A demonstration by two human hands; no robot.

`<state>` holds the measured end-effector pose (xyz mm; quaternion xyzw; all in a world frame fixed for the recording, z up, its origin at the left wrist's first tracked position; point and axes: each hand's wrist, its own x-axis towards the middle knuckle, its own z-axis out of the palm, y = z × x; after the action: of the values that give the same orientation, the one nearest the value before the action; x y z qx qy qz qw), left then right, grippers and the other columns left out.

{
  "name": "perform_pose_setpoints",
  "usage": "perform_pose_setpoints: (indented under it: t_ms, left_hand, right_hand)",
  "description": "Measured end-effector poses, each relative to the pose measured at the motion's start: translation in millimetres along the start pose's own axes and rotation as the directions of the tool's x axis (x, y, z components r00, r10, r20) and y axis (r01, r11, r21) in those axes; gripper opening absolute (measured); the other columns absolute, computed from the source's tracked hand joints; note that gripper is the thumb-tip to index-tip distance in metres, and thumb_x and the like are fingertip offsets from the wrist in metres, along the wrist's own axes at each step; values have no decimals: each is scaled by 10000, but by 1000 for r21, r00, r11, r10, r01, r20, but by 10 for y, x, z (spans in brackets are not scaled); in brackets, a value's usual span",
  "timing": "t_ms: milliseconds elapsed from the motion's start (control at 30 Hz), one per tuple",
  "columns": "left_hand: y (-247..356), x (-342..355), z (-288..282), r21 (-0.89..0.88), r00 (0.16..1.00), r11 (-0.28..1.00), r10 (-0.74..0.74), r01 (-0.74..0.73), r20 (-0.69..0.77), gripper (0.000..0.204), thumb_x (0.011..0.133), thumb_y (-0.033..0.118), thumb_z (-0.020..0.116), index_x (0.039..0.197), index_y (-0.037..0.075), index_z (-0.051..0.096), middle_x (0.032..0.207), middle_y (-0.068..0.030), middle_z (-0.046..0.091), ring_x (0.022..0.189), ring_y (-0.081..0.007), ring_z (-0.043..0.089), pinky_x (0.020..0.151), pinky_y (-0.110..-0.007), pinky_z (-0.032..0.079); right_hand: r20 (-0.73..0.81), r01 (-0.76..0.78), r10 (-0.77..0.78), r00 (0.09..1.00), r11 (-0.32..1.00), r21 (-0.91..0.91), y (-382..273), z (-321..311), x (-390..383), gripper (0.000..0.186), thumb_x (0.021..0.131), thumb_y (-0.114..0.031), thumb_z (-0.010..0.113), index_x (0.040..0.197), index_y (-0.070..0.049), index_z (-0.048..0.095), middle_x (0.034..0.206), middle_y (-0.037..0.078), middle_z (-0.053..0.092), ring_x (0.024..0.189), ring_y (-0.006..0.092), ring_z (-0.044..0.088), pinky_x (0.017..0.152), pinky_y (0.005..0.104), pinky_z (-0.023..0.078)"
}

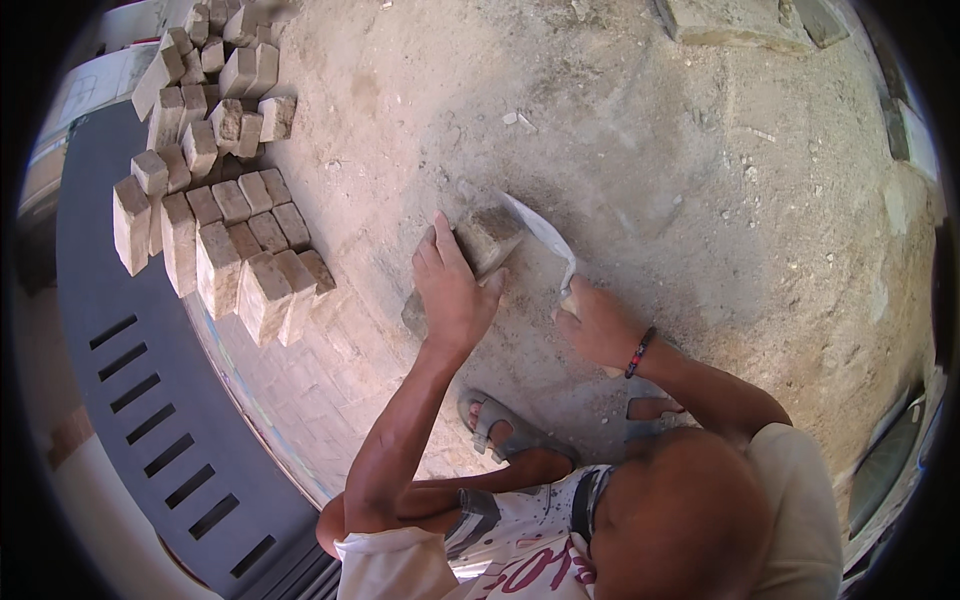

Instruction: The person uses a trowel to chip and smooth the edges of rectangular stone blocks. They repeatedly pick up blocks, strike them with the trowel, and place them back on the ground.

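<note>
Right hand (605,325) wrapped round handle of trowel (543,228); blade just beside brick's far right end, contact unclear. Left hand (455,295) clasping brick (490,238), mid-scene. Step, seemingly: trowel-dressing brick. Next move calls for steady hold, fingers clear of blade. Left, farther out: stacked bricks (232,205).

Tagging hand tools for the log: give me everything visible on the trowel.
The trowel has a pale grey, metal-looking blade, slim as seen here and tapering toward its far end, with a bent neck behind it. The pale tan, wood-like handle is mostly hidden in the closed right hand. The blade points away from the person and to the left, at the right end of a brick; whether it touches the brick or ground, I can't tell.
</note>
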<state>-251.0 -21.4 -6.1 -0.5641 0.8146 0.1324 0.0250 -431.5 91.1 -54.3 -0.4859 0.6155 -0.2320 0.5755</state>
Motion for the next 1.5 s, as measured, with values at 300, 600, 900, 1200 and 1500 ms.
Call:
perform_pose_setpoints:
  t_ms: [300, 600, 900, 1200, 1500]
  left_hand:
    - [-161, 242, -183, -192, 991, 979, -44, 67, 123, 737, 705, 156, 864, 1290, -32, 456, 1123, -229, 603, 1076, -415, 577, 933, -444, 476]
    - [-106, 306, -391, -754, 976, 626, -54, 197, 211, 530, 773, 125, 835, 1163, -59, 528, 1110, -126, 663, 954, -181, 640, 836, -318, 521]
    - [64, 307, -708, -877, 949, 372, -200, 305, 245, 666, 727, 124, 870, 1252, -57, 504, 1147, -134, 635, 1022, -210, 627, 887, -342, 519]
    - [-160, -26, -837, -961, 979, 278, -195, -9, -65, 896, 619, 79, 931, 1333, 29, 391, 1226, -129, 575, 1142, -249, 589, 950, -373, 510]
    - [-524, -187, -555, -716, 986, 694, -160, 76, -50, 849, 676, 60, 904, 1328, 18, 362, 1212, -133, 575, 1120, -237, 585, 952, -350, 508]
  right_hand:
    - [-160, 46, -45, 986, 999, 2, 84, 211, -22, 345, 908, -245, 619, 1058, 33, 478, 847, 295, 648, 775, 496, 638, 685, 562, 503]
    - [-129, 378, -433, 892, 872, -311, -168, -350, 28, 259, 866, -179, 628, 1017, -5, 508, 841, 230, 639, 721, 424, 654, 610, 508, 523]
    - [-178, 303, -398, 900, 864, -401, -171, -535, 104, 283, 861, -183, 627, 1042, -2, 507, 843, 227, 638, 745, 438, 643, 647, 518, 516]
    - [-211, 344, -319, 924, 934, 94, -722, -831, -167, 332, 904, -190, 636, 1081, 50, 489, 781, 282, 624, 755, 459, 645, 637, 469, 495]
    - [228, -60, 9, 974, 974, 219, -95, -284, 264, 347, 913, -195, 601, 1104, 72, 489, 776, 271, 640, 710, 422, 665, 650, 470, 506]
